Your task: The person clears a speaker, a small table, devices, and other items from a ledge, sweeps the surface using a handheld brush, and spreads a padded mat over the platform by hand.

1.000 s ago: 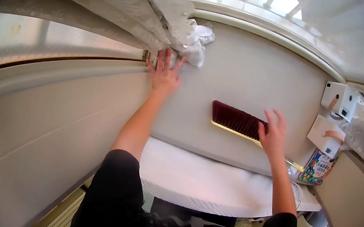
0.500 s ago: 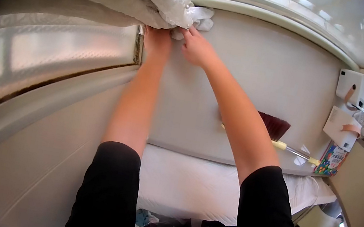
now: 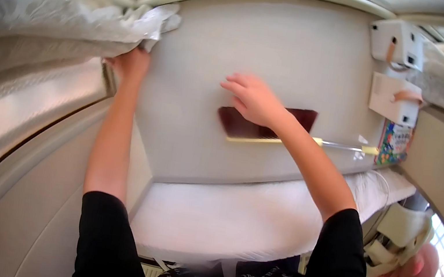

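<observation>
At the upper left my left hand (image 3: 130, 63) is closed on the lower edge of a pale patterned curtain (image 3: 65, 21), its fingers partly hidden by the fabric. A crumpled white end of cloth (image 3: 163, 17) sticks out just above that hand. My right hand (image 3: 252, 99) is in the air over the grey surface, slightly blurred, with fingers stretched out and nothing in them. Below and behind it lies a brush with dark red bristles (image 3: 301, 118) and a yellow edge; its metal handle (image 3: 346, 147) points right.
Two white boxes with tan straps (image 3: 396, 43) (image 3: 394, 100) stand at the right, above a colourful printed packet (image 3: 394, 143). A white padded ledge (image 3: 221, 214) runs along the near side. A frosted window panel (image 3: 27, 112) is at left; a pink object (image 3: 414, 273) sits lower right.
My right hand has left the curtain and moved right, over the brush. My left hand stays at the curtain edge. The view has shifted, so the whole brush head shows more.
</observation>
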### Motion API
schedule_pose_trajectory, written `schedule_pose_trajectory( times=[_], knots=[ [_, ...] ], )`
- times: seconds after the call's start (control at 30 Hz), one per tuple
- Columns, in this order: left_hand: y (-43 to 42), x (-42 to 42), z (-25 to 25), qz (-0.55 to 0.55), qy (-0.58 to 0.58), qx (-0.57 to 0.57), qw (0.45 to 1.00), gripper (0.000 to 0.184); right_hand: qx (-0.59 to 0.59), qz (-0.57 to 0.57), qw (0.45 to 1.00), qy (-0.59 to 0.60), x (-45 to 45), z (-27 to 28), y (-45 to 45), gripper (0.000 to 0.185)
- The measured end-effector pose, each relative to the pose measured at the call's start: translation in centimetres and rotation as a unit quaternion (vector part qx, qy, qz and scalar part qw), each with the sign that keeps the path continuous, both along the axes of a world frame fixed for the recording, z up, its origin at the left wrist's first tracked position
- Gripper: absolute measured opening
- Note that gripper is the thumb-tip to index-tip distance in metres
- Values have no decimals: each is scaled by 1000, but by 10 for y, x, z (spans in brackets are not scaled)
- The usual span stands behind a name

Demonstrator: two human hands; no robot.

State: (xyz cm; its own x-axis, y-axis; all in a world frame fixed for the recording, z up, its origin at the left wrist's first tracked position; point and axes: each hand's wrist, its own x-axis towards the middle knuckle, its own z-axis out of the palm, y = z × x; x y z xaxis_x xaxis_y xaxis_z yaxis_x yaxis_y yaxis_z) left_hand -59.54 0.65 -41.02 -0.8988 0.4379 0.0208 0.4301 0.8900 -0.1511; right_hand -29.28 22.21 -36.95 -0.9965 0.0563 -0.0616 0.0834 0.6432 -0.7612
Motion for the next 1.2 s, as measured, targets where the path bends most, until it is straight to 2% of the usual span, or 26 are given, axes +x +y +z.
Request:
schedule_pose_trajectory(
  times=[0.1, 0.2, 0.27, 0.33, 0.4, 0.47, 0.5, 0.6, 0.7, 0.8, 0.9, 1.0, 1.13, 1.2],
  knots=[
    [15, 47, 9, 62, -18, -66, 996, 67, 40, -51, 997, -35, 102, 38, 41, 37],
    [4, 107, -22, -18, -13, 52, 998, 69, 89, -122, 987, -50, 198, 61, 84, 36],
    [36, 180, 11, -65, -113, 128, 983, 76, 121, -207, 967, -89, 257, 70, 104, 36],
    [66, 238, 40, -248, -133, 169, 945, 93, 121, -287, 943, -116, 304, 81, 130, 38],
    [94, 291, 58, -249, -254, 54, 933, 108, 137, -358, 916, -121, 334, 91, 148, 41],
    [114, 323, 61, -240, -278, 60, 928, 113, 174, -416, 887, -97, 355, 97, 167, 44],
    [122, 333, 63, -234, -289, 61, 926, 115, 200, -416, 884, -71, 364, 94, 179, 54],
    [140, 354, 54, -305, -317, 76, 895, 110, 165, -465, 868, -62, 378, 92, 209, 66],
    [159, 387, 46, -313, -330, 82, 887, 101, 169, -494, 852, -33, 368, 92, 236, 88],
    [183, 412, 53, -314, -304, 68, 897, 99, 182, -510, 841, 1, 342, 89, 253, 111],
    [211, 435, 63, -312, -290, 66, 902, 94, 195, -515, 835, 7, 315, 76, 257, 126],
    [241, 457, 67, -292, -288, 157, 898, 88, 194, -549, 813, -8, 302, 65, 261, 128],
    [288, 467, 97, -180, -470, 358, 786, 95, 203, -564, 801, 5, 301, 63, 255, 119],
    [305, 466, 105, -112, -528, 382, 750, 102, 206, -552, 808, 12, 300, 66, 248, 118]
  ],
)
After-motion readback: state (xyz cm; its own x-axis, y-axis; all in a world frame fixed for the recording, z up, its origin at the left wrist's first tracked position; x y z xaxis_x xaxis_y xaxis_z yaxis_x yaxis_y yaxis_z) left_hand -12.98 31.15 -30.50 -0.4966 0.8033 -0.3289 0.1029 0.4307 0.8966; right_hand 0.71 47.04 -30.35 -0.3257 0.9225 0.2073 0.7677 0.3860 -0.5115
